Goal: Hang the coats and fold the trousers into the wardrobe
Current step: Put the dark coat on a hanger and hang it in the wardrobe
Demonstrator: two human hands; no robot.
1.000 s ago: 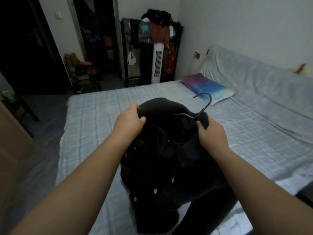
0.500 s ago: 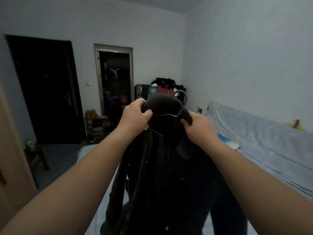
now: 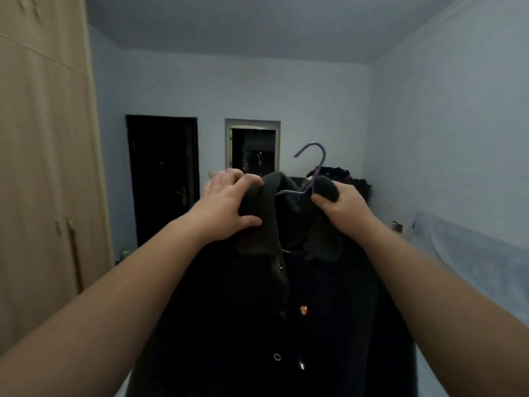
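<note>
coat [image 3: 286,310]: dark, soft, likely heavy; on purple hanger [image 3: 313,167]. left hand [image 3: 229,204] and right hand [image 3: 340,207] grip collar; hold at hanger.

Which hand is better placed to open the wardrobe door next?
Probably the left hand. It holds the coat collar on the side where the wardrobe stands. The right hand grips the collar right beside the hanger neck, so it could carry the coat alone.
</note>
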